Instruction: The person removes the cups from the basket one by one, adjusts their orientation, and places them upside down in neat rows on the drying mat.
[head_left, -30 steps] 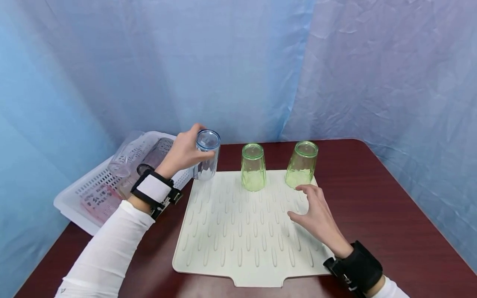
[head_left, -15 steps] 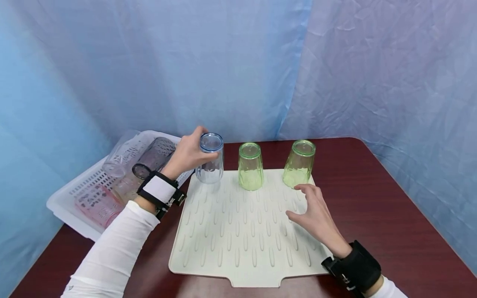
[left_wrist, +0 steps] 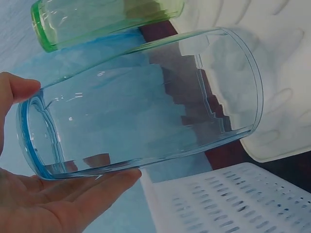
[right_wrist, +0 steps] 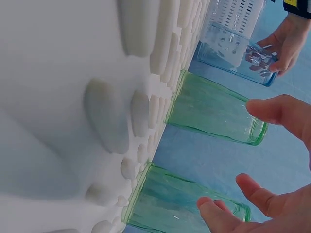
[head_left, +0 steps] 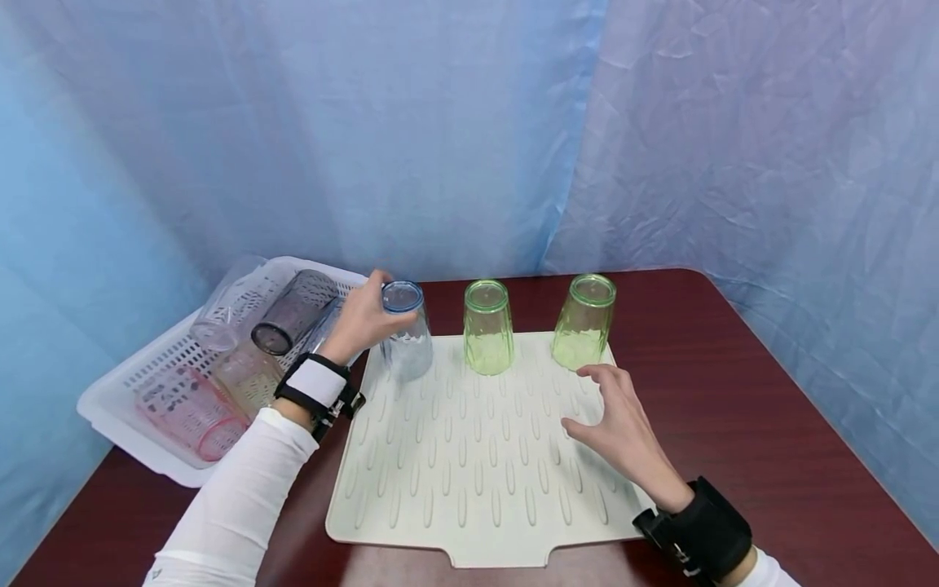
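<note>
My left hand [head_left: 361, 319] grips a clear blue glass [head_left: 406, 330] upside down by its base, with its rim at the back left corner of the cream ribbed drying mat [head_left: 469, 481]. The left wrist view shows the blue glass [left_wrist: 141, 102] between thumb and fingers. Two green glasses [head_left: 487, 327] [head_left: 583, 321] stand upside down along the mat's back edge. My right hand [head_left: 619, 428] rests open on the mat's right side, just in front of the right green glass; the right wrist view shows both green glasses [right_wrist: 214, 109] [right_wrist: 180, 204] beyond its fingers.
A white perforated basket [head_left: 125, 408] sits at the left of the dark red table [head_left: 734, 391], holding a clear glass, a grey glass [head_left: 289, 311] and a pink glass [head_left: 187, 412] on their sides. Blue cloth hangs behind and at both sides.
My left hand has carried the blue glass down and slightly right onto the mat's back left corner. The right hand has stayed in place.
</note>
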Demonstrator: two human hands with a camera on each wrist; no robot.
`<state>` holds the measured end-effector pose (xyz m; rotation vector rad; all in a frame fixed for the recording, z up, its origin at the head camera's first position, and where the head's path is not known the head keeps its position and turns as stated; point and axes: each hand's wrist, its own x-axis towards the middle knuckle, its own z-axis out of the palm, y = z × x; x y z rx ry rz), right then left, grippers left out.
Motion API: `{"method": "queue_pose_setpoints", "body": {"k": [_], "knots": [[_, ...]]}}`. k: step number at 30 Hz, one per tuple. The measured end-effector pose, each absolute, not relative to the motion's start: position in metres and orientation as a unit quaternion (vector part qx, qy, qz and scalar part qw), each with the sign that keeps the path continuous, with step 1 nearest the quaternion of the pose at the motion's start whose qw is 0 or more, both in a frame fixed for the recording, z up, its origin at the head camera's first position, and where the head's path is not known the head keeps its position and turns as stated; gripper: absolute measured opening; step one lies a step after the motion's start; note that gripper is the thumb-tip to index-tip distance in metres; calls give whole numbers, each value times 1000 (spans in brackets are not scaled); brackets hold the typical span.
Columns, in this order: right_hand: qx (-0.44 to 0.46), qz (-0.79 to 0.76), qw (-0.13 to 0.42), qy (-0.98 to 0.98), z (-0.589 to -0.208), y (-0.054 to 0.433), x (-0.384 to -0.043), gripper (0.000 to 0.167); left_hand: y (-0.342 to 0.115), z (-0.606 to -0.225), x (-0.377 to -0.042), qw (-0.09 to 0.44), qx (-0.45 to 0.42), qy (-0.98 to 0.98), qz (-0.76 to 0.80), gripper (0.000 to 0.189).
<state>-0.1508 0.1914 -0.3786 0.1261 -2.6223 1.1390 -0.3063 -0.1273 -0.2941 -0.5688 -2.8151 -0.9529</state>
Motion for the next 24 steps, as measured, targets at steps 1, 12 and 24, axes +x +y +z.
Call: {"method": "queue_pose_setpoints", "body": {"k": [1,12,24], "knots": [[44,394,139,-907,-378,191,-151,60,-128,-296,-307,59,-186,-929,-314,60],[46,386,145,-910,-376,188,-151,60,-132,-307,-308,61,-179,-933,-307,61],[54,386,139,-910,-374,184,-148,61,-137,-311,-311,20,-178,-930,-322,66]]}}
